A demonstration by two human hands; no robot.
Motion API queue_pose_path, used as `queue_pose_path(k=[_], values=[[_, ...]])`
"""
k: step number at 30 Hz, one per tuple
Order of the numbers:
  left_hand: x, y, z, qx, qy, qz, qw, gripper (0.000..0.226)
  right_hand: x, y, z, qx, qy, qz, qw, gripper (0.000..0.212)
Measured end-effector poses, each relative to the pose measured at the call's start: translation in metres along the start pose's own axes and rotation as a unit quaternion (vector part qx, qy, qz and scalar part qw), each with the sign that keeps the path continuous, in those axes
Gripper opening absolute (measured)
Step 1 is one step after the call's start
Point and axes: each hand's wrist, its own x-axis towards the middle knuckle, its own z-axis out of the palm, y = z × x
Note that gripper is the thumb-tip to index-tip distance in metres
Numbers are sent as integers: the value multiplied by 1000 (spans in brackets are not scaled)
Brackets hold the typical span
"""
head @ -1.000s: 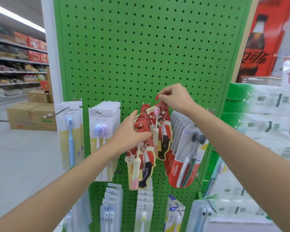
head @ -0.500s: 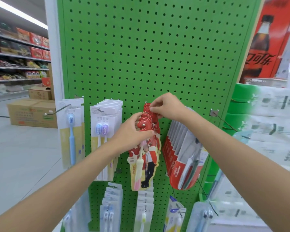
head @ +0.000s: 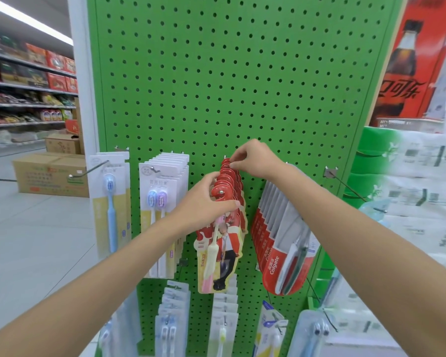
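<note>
The red packs [head: 224,244] are hanging on a hook [head: 219,192] on the pegboard [head: 216,73]. The left hand [head: 204,202] is clasping the front ones, fingers curled; the right hand [head: 255,158] is pinching a rear header. Light, bendy card: gripping the header beside its hole is looking safest

Bright, even shop light falls from a ceiling light strip [head: 29,21] glowing white at upper left; shadows are faint. The green pegboard [head: 229,73] and red toothbrush packs [head: 227,240] are crisp. Wrapped packs [head: 422,189] at the right edge are smeared. The wide lens bows the board's sides.
</note>
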Motion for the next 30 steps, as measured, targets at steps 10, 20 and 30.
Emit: queue_pose_path(k=[10,20,30], values=[[0,3,-1,-6,-10,-7,1000,75,8,-1,-15,9,-22,42,999,16],[-1,14,2,12,19,-33,999,79,-20,5,-33,67,138,34,988,6],[-17,35,9,59,88,12,994,78,-65,-12,-51,91,229,-24,969,15]])
